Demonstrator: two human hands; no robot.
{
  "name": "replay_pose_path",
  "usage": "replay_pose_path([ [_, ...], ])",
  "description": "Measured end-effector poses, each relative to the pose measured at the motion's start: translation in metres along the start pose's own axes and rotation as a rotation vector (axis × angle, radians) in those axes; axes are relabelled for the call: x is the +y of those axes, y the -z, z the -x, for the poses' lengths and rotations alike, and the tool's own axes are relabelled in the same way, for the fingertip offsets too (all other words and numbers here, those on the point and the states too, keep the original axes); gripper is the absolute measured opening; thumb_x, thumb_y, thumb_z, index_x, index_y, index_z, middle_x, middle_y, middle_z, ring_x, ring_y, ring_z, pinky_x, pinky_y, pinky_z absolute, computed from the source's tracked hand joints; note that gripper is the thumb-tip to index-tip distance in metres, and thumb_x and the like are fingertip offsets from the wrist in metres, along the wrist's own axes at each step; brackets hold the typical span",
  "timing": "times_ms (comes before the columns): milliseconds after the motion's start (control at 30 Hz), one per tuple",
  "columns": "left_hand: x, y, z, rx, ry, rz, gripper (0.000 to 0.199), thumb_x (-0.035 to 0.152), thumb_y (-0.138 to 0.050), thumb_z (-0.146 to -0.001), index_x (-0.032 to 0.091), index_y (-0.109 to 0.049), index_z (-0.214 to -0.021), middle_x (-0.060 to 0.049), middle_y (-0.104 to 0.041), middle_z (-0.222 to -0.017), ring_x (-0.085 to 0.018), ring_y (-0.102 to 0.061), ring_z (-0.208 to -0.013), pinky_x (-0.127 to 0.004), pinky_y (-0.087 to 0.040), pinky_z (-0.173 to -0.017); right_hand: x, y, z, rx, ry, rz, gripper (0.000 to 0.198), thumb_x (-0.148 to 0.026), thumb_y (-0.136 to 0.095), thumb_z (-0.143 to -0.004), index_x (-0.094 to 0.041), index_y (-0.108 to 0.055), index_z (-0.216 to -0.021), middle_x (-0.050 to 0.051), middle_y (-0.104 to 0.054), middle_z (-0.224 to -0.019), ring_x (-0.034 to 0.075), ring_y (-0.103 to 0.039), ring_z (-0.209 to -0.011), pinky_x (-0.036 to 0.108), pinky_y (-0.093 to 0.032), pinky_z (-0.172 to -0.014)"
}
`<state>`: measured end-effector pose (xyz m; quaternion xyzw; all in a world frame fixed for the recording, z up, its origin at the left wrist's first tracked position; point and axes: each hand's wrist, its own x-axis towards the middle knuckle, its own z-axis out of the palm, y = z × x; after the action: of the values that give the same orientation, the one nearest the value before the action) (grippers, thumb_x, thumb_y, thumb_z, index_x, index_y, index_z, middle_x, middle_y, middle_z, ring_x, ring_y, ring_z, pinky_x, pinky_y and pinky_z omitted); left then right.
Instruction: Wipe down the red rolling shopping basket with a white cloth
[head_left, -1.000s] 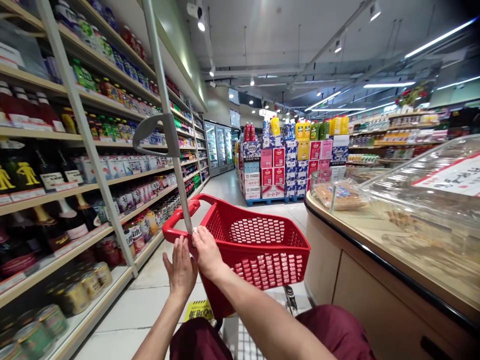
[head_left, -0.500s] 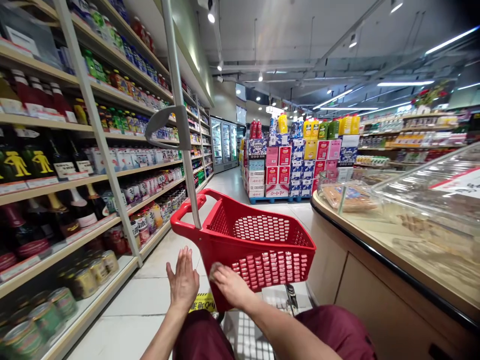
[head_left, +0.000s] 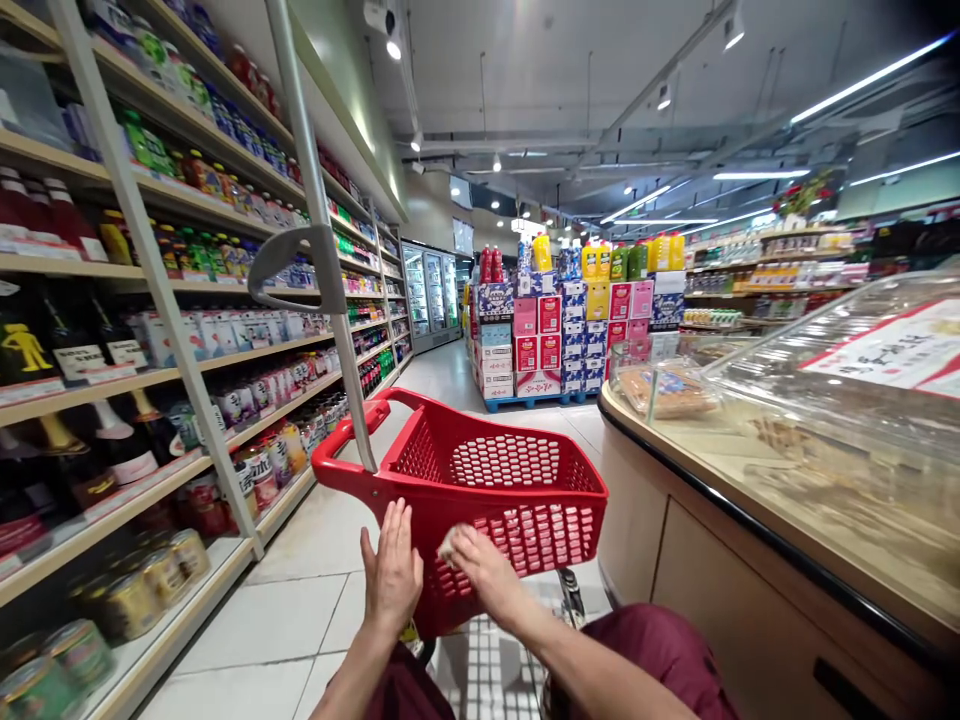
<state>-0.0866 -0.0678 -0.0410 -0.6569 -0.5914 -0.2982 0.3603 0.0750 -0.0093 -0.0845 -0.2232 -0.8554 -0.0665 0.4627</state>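
Loosely curled right hand [head_left: 486,568] around wad [head_left: 447,544]

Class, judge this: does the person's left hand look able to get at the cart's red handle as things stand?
Probably yes: the left hand looks open, and the red handle lies ahead and leftward, with nothing visible blocking the way.

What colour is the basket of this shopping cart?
The basket is red; it shows best in the head view.

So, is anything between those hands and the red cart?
Nothing visible blocks the left hand from the red cart; between the right hand and the cart there is only the pale wad it holds.
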Motion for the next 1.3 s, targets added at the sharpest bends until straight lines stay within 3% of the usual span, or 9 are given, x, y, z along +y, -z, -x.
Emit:
replay_pose_path([
  [100, 0.010, -0.007, -0.002, 0.000, 0.007, 0.027, 0.060, 0.011, -0.036, -0.077, 0.010, -0.023, -0.136, -0.017, -0.046, -0.131, -0.023, -0.040, -0.123, -0.049, -0.007, -0.108, 0.013, 0.015, -0.021, 0.097, -0.048, 0.071, 0.038, -0.010, -0.033, -0.090, -0.017, -0.047, -0.125, 0.005, -0.049, -0.129, 0.017, -0.025, -0.131, 0.038, -0.030, -0.109],
  [167, 0.019, -0.010, -0.003, -0.015, -0.007, 0.044, 0.061, 0.011, -0.036, -0.077, 0.011, -0.023, -0.136, -0.016, -0.045, -0.132, -0.023, -0.039, -0.123, -0.049, -0.008, -0.108, 0.020, 0.017, -0.026, 0.111, -0.054, 0.118, 0.038, -0.010, -0.034, -0.090, -0.017, -0.047, -0.125, 0.005, -0.049, -0.129, 0.017, -0.027, -0.130, 0.039, -0.033, -0.107],
  [333, 0.030, -0.017, 0.002, -0.042, -0.103, 0.052, 0.063, 0.008, -0.035, -0.075, 0.012, -0.022, -0.136, -0.015, -0.044, -0.132, -0.022, -0.039, -0.124, -0.048, -0.010, -0.108, 0.022, 0.004, 0.023, 0.039, 0.026, 0.164, 0.034, -0.014, -0.034, -0.091, -0.021, -0.055, -0.117, 0.003, -0.061, -0.114, 0.015, -0.044, -0.120, 0.034, -0.045, -0.097],
  [400, 0.034, -0.020, 0.004, -0.049, -0.111, 0.056, 0.062, 0.008, -0.035, -0.075, 0.012, -0.023, -0.136, -0.014, -0.045, -0.132, -0.022, -0.039, -0.124, -0.048, -0.010, -0.108, 0.026, 0.011, 0.031, 0.056, 0.021, 0.173, 0.034, -0.014, -0.035, -0.091, -0.019, -0.055, -0.117, 0.005, -0.061, -0.114, 0.016, -0.043, -0.121, 0.035, -0.045, -0.097],
  [567, 0.060, -0.025, -0.001, -0.116, -0.107, 0.100, 0.059, 0.010, -0.037, -0.074, 0.011, -0.032, -0.133, -0.014, -0.043, -0.133, -0.023, -0.036, -0.126, -0.050, -0.009, -0.109, 0.056, 0.041, 0.014, 0.113, -0.073, 0.216, 0.038, -0.010, -0.035, -0.089, -0.016, -0.049, -0.124, 0.007, -0.050, -0.128, 0.018, -0.028, -0.130, 0.041, -0.035, -0.105],
  [800, 0.092, -0.031, 0.002, -0.199, -0.239, 0.115, 0.058, 0.008, -0.037, -0.072, 0.012, -0.039, -0.129, -0.012, -0.043, -0.134, -0.022, -0.031, -0.128, -0.049, -0.009, -0.109, 0.068, 0.034, 0.069, -0.029, -0.011, 0.259, 0.034, -0.013, -0.037, -0.090, -0.019, -0.054, -0.118, 0.006, -0.060, -0.115, 0.014, -0.044, -0.119, 0.035, -0.044, -0.098],
  [1000, 0.106, -0.033, -0.004, -0.278, -0.224, 0.133, 0.058, 0.010, -0.038, -0.071, 0.011, -0.038, -0.130, -0.012, -0.038, -0.137, -0.023, -0.027, -0.130, -0.051, -0.012, -0.109, 0.081, 0.071, 0.039, 0.139, -0.140, 0.213, 0.038, -0.010, -0.037, -0.089, -0.019, -0.048, -0.125, 0.006, -0.050, -0.128, 0.018, -0.028, -0.130, 0.043, -0.034, -0.105],
  [1167, 0.120, -0.036, -0.008, -0.300, -0.284, 0.168, 0.058, 0.012, -0.039, -0.072, 0.012, -0.038, -0.130, -0.010, -0.037, -0.138, -0.022, -0.026, -0.131, -0.050, -0.012, -0.109, 0.089, 0.059, 0.099, -0.012, -0.156, 0.251, 0.035, -0.011, -0.034, -0.090, -0.022, -0.056, -0.116, 0.005, -0.061, -0.113, 0.015, -0.047, -0.118, 0.035, -0.045, -0.096],
  [1300, 0.130, -0.041, -0.009, -0.334, -0.294, 0.181, 0.059, 0.011, -0.038, -0.071, 0.012, -0.037, -0.130, -0.010, -0.036, -0.138, -0.022, -0.026, -0.131, -0.050, -0.013, -0.108, 0.098, 0.077, 0.100, 0.068, -0.197, 0.259, 0.037, -0.011, -0.033, -0.090, -0.020, -0.054, -0.119, 0.007, -0.055, -0.123, 0.018, -0.037, -0.125, 0.041, -0.041, -0.099],
])
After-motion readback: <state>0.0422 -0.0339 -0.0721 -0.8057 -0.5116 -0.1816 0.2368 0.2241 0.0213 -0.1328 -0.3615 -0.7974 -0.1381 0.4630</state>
